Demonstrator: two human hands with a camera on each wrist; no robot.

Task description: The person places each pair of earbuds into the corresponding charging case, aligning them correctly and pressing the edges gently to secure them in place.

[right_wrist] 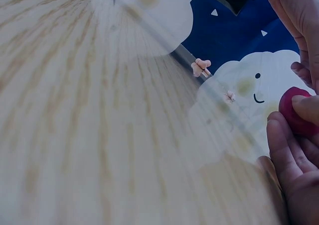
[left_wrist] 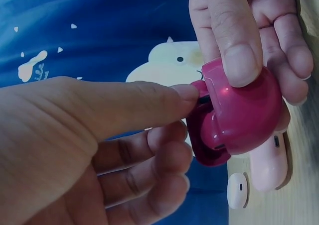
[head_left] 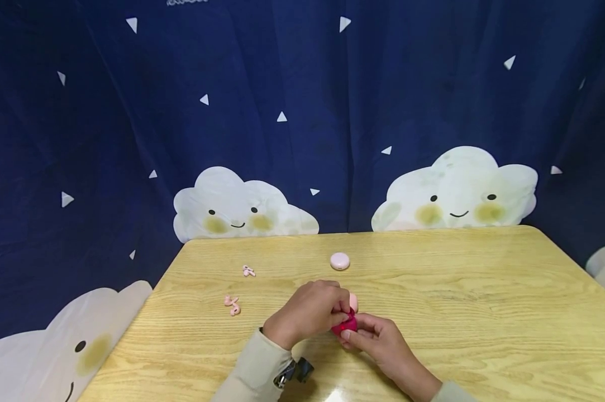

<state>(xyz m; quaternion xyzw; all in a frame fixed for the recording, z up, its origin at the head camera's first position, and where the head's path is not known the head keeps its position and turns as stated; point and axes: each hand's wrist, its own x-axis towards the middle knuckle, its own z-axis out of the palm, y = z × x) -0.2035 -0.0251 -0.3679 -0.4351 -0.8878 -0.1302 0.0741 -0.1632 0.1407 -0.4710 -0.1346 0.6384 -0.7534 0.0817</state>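
A glossy magenta earbud case (left_wrist: 254,110) with its lid hinged open is held near the front of the table. My right hand (head_left: 387,343) grips the case body, its thumb across the front, where a small red light glows. My left hand (head_left: 307,312) reaches to the open side and pinches a magenta earbud (left_wrist: 200,89) at the case mouth, thumb tip against it. A second magenta earbud (left_wrist: 210,130) shows between lid and body. In the right wrist view, the right thumb and fingers hold the case (right_wrist: 294,110) at the right edge.
Just behind the hands a pink case (head_left: 353,302) rests on the wooden table (head_left: 483,290). A paler round case (head_left: 339,261) lies farther back. To the left are two pairs of pink earbuds, a far pair (head_left: 249,271) and a nearer pair (head_left: 233,305). A blue curtain (head_left: 302,151) hangs behind.
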